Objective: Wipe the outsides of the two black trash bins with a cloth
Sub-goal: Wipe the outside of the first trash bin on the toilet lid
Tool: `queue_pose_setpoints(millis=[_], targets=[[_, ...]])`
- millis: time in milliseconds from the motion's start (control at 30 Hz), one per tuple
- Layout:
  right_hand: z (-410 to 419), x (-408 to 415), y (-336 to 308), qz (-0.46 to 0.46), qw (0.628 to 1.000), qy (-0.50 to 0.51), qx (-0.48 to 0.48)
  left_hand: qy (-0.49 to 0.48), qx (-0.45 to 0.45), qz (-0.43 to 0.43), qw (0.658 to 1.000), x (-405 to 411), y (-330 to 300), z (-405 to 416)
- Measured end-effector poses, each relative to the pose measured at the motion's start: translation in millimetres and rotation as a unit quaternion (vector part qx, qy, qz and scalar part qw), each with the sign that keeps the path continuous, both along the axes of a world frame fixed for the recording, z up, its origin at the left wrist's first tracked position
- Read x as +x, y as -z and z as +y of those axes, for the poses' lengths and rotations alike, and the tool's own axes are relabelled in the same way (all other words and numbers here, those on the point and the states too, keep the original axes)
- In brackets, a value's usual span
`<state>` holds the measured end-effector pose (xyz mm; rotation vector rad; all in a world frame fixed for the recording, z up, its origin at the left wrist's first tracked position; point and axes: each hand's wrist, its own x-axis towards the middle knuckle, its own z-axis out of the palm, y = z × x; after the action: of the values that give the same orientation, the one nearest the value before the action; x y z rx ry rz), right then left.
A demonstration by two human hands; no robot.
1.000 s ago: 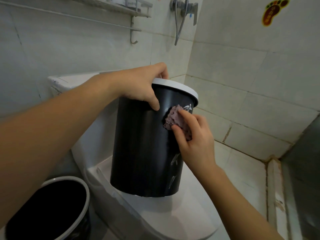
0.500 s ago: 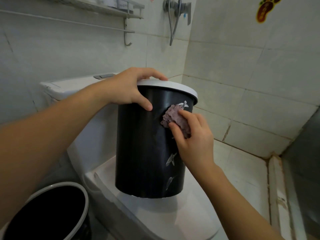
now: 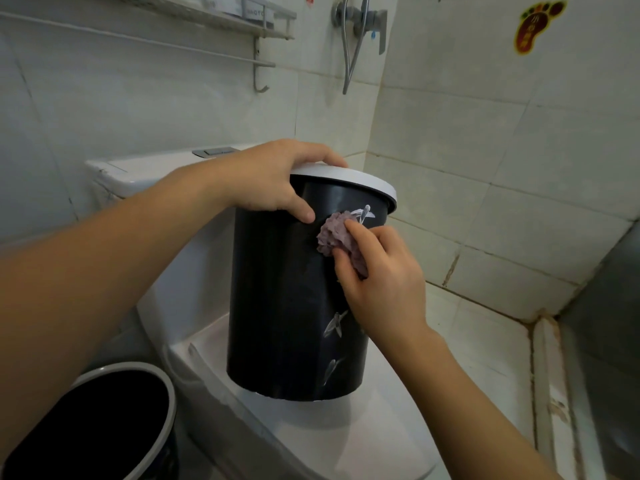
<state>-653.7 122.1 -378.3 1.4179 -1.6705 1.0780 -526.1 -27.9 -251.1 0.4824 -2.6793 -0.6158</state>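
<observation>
Bin on toilet lid

Tiled bathroom corner. Walls clad in large off-white tiles, grout lines darkened, some staining along the base at right. White toilet: cistern against the left wall with a flush button on top, closed lid below it. Metal wall shelf upper left, a rail and hook beneath it. Chrome shower valve near the corner, hose hanging down. Foot-shaped red and yellow sticker on the right wall. Grey panel at far right edge. Light soft, even, dimmer at left.
</observation>
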Motion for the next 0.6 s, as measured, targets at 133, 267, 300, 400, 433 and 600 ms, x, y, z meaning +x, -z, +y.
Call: queue_pose_setpoints(millis=[133,267,300,400,433,600], targets=[[-7.3,4.5,-21.2,0.003,1.0,-0.011,-0.018,0.023,0.004,-0.016,1.0,0.4,-0.1,6.2],[-7.0,-3.3,-29.1,0.017,1.0,-0.015,-0.013,0.022,-0.005,-0.022,1.0,2.9,-0.7,4.8],[-5.0,-8.7,-28.8,0.015,1.0,-0.01,-0.013,0.015,-0.006,-0.023,1.0,4.9,-1.4,2.8],[0.4,-24.5,-30.5,-0.011,1.0,0.006,-0.01,0.007,0.008,-0.017,1.0,9.9,-3.1,-2.1],[1.2,-27.1,-32.1,-0.008,1.0,0.005,-0.005,0.006,0.014,-0.015,1.0,10.9,-3.4,-2.7],[-3.0,-25.0,-40.2,0.042,0.998,-0.033,0.022,-0.011,0.005,-0.013,1.0,7.2,-1.0,-1.8]])
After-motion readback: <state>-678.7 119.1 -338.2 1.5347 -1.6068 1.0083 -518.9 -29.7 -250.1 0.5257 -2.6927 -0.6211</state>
